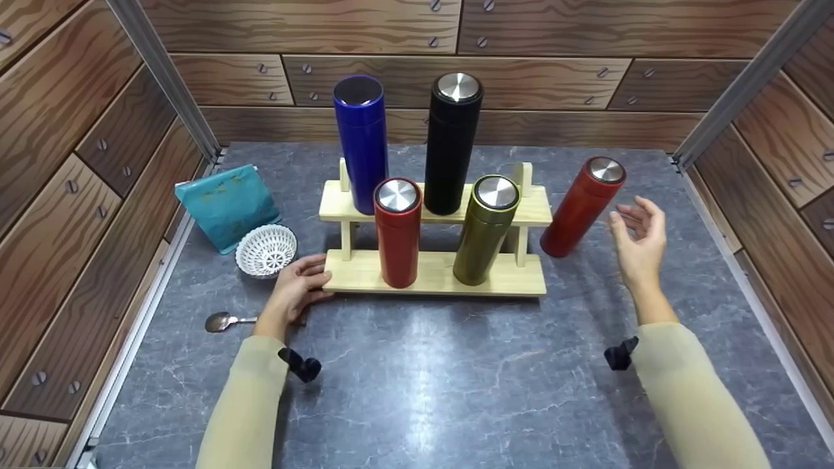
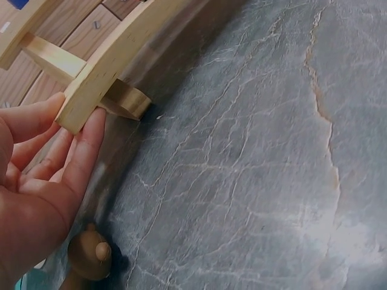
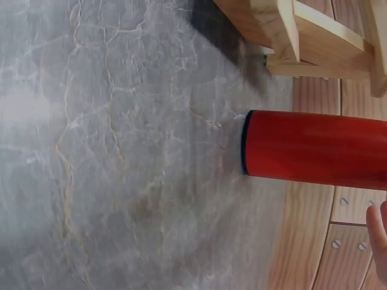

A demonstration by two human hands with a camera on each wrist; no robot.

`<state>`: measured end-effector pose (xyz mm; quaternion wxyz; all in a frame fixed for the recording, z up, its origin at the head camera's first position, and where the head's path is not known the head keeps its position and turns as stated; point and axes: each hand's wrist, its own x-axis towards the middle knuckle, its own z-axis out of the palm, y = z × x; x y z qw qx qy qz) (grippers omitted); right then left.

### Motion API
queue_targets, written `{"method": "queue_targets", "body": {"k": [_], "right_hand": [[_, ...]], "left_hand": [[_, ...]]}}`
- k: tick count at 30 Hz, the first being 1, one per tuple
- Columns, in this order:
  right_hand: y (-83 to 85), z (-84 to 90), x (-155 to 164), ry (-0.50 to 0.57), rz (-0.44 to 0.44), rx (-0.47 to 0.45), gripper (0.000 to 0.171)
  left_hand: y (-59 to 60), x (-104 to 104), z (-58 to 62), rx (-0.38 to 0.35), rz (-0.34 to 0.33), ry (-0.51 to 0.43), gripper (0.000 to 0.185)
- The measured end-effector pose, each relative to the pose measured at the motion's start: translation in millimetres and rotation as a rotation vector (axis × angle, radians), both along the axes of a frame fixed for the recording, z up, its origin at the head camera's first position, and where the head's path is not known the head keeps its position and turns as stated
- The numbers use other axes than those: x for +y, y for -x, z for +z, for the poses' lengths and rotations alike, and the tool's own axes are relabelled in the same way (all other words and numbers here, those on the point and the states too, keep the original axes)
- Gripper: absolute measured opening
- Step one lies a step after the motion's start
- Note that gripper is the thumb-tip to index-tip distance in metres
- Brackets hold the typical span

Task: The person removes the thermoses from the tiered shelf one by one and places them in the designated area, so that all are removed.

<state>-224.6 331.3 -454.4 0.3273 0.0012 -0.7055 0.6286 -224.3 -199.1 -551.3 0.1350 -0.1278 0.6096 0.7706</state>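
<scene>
Left hand (image 1: 296,283) rests with relaxed fingers against the wooden rack (image 1: 430,277) end; right hand (image 1: 638,244) spread, empty, just beside the red flask (image 1: 582,207) standing on the table (image 1: 423,371). Risk: a careless brush topples the tall flask; nudging the rack shakes its four bottles.

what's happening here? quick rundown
A person stands at a grey marble-look table with a two-tier wooden rack. The left hand touches the left end of the rack's lower shelf with straight fingers. The right hand hovers open beside a red flask that stands on the table right of the rack, not touching it. The rack holds a blue flask and a black flask on top, and a second red flask and an olive flask below.
</scene>
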Motion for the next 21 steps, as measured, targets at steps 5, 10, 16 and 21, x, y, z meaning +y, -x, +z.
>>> {"method": "queue_targets", "body": {"k": [5,10,16,21], "right_hand": [[-3.5,6.9,4.4,-0.026,0.033,0.046,0.040],[0.2,7.2,12.5,-0.062,0.044,0.086,0.038],[-5.1,27.0,3.5,-0.017,0.095,0.163,0.036],[-2.6,40.3,-1.3,0.071,0.149,0.234,0.035]], "left_hand": [[0.6,0.7,1.3,-0.003,0.001,0.020,0.054],[0.6,-0.3,2.2,-0.002,-0.007,0.041,0.055],[-1.3,-1.3,4.4,0.007,-0.014,0.059,0.054],[0.0,0.1,4.7,-0.001,-0.015,0.066,0.053]]}}
